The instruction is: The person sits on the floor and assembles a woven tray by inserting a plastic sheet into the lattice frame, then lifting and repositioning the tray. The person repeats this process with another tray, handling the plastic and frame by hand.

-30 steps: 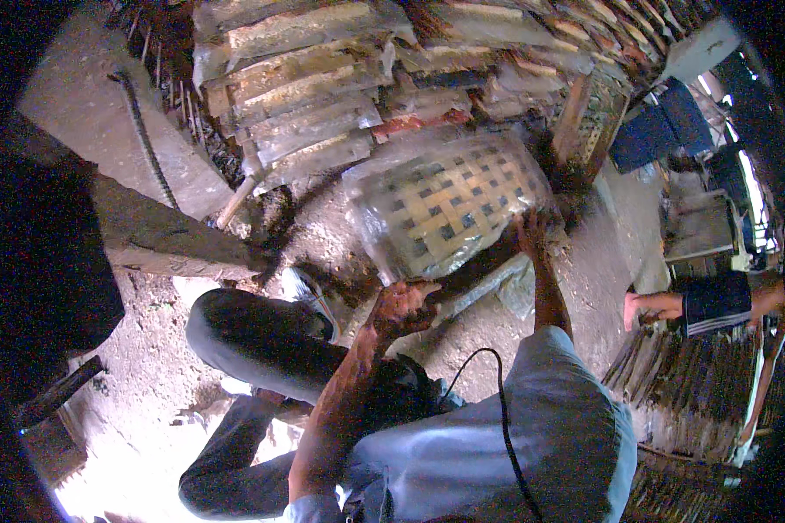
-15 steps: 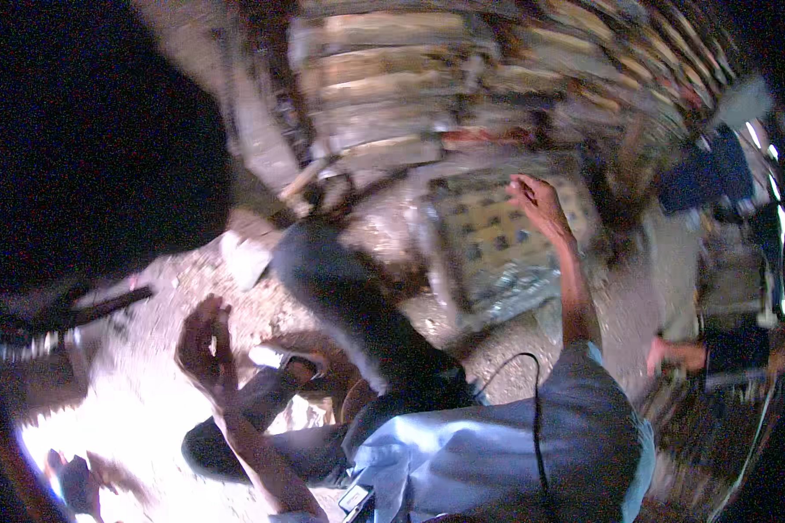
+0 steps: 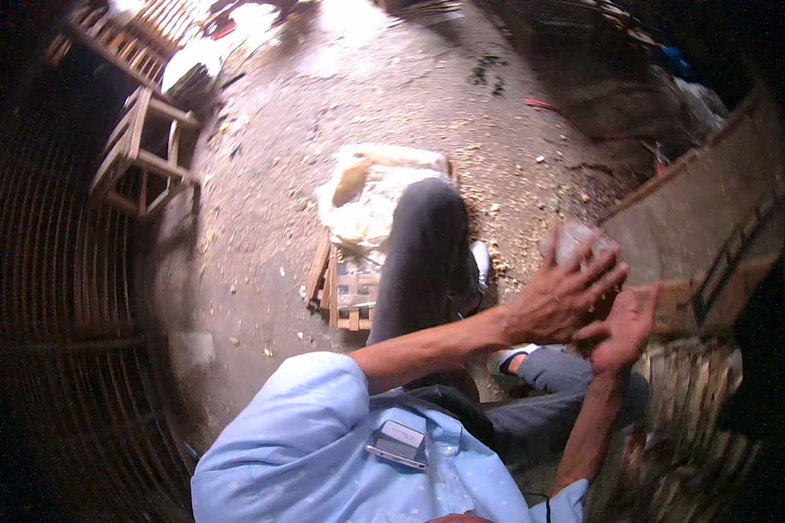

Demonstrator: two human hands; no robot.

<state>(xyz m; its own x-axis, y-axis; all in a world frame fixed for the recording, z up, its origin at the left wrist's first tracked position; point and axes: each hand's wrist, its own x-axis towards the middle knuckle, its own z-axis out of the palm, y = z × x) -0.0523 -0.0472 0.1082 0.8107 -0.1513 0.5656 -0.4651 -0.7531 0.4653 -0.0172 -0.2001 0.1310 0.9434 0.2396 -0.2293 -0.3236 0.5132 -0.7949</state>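
Observation:
My left hand [image 3: 563,296] reaches across to the right with its fingers spread, and nothing shows in its grip. My right hand [image 3: 624,331] is close below it, palm partly turned up, thumb and fingers apart. The two hands nearly meet, and I cannot tell whether they touch. Just past the left fingertips is a crumpled, whitish see-through wad [image 3: 576,242], perhaps plastic; the fingers partly cover it. My raised knee [image 3: 427,213] stands before a slatted wooden crate [image 3: 356,322] with a pale plastic sheet [image 3: 384,187] on top.
A wooden stool-like frame [image 3: 148,152] stands at the left beside a slatted wooden wall [image 3: 70,261]. Wood chips litter the dirt floor [image 3: 270,192]. A broad board [image 3: 698,213] leans at the right, with stacked wood slats [image 3: 693,392] below it. A device [image 3: 399,443] sits at my chest.
My view has swung round to another part of the floor. My hands, wide apart before, are now close together at the right. The plastic-wrapped latticed piece is out of view.

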